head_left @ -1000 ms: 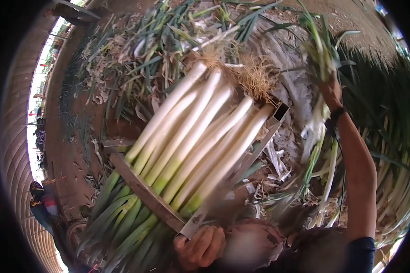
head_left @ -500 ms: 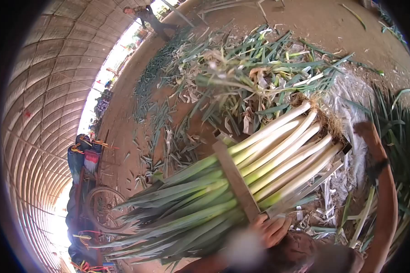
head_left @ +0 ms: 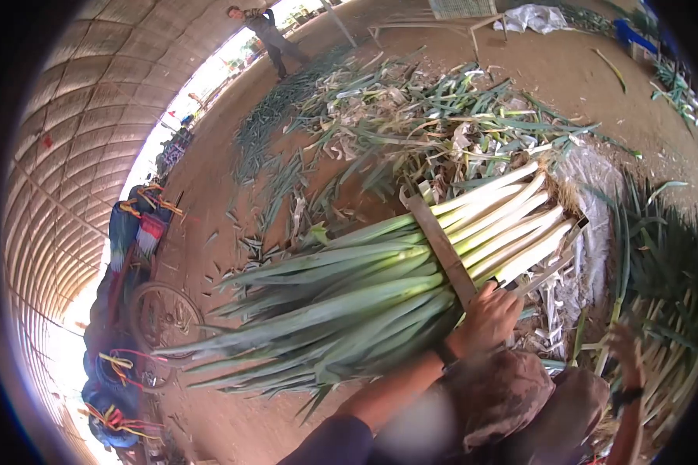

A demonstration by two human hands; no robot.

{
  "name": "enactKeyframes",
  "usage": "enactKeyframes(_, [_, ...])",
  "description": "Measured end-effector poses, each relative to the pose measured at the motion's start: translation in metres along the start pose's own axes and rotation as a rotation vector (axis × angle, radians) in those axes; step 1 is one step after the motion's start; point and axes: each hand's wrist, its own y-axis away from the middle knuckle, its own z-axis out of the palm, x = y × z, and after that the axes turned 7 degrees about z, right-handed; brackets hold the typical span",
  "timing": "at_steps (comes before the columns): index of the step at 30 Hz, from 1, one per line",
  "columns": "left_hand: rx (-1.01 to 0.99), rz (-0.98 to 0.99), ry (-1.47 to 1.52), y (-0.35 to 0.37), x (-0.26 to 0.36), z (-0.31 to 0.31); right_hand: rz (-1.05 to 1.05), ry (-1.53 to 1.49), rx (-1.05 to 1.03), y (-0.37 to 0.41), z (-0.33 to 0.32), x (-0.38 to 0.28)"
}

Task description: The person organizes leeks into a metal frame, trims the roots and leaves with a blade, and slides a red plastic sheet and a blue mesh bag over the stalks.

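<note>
A thick bundle of long leeks (head_left: 341,283) lies in a metal frame (head_left: 547,273), green leaves toward the left and white stems toward the right. Across the stems runs a flat bar (head_left: 444,252). My left hand (head_left: 492,314) is closed around the bar's near end, where the fingers partly hide the corner. The roots (head_left: 568,194) point away to the right. Over by the pile of loose leeks (head_left: 675,287), my right hand (head_left: 624,346) is slightly blurred, its fingers loosely apart with nothing visible in them.
Leaf trimmings (head_left: 442,116) cover the ground beyond the frame, beside a plastic sheet (head_left: 593,182). A wheel (head_left: 163,316) and tied bundles (head_left: 124,232) line the left. Another person (head_left: 271,35) stands at the back, near a low bench (head_left: 426,23).
My right hand has moved from beside the roots toward my body, next to the loose leeks. The view has shifted; my left hand stays at the bar's near end.
</note>
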Motion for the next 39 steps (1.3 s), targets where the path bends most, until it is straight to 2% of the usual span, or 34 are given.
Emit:
enactKeyframes(2, [-0.086,-0.036,0.010,0.002,0.000,0.001,0.019,0.044,-0.079,0.054,0.027,0.009])
enactKeyframes(6, [-0.085,-0.017,-0.056,0.002,-0.001,0.008,0.079,0.138,-0.166,0.130,0.072,0.029])
enactKeyframes(9, [-0.026,0.038,-0.081,0.002,-0.004,0.008,0.114,0.191,-0.177,0.160,0.077,0.056])
enactKeyframes(12, [-0.067,0.059,-0.117,0.007,-0.010,0.020,0.114,0.231,-0.145,0.167,0.062,0.079])
enactKeyframes(13, [-0.035,0.074,-0.123,0.007,-0.008,0.017,0.107,0.246,-0.121,0.166,0.053,0.085])
enactKeyframes(14, [0.221,0.174,-0.197,0.012,-0.012,0.028,0.102,0.264,-0.096,0.168,0.042,0.093])
enactKeyframes(15, [-0.020,0.099,-0.161,0.016,-0.012,0.029,0.100,0.296,-0.065,0.169,0.029,0.100])
enactKeyframes(16, [-0.021,0.121,-0.131,0.017,-0.013,0.028,0.102,0.320,-0.029,0.170,0.018,0.107])
enactKeyframes(17, [0.065,0.169,-0.167,0.016,-0.012,0.027,0.105,0.334,0.001,0.174,0.011,0.115])
enactKeyframes(19, [-0.142,0.111,-0.211,0.014,-0.010,0.020,0.117,0.349,0.058,0.182,-0.005,0.128])
enactKeyframes(23, [-0.170,0.176,-0.173,0.008,-0.002,-0.002,0.192,0.355,0.125,0.222,-0.018,0.158])
enactKeyframes(26, [-0.307,0.177,-0.264,0.012,0.011,-0.023,0.286,0.356,0.128,0.269,-0.013,0.193])
enactKeyframes(28, [-0.149,0.185,-0.260,0.021,0.016,-0.032,0.347,0.361,0.108,0.297,-0.002,0.215])
enactKeyframes(34, [-0.049,-0.142,0.041,0.069,0.049,-0.077,0.435,0.373,0.032,0.336,0.027,0.249])
enactKeyframes(39, [-0.168,-0.352,0.188,0.132,0.074,-0.102,0.421,0.414,-0.013,0.323,0.029,0.245])
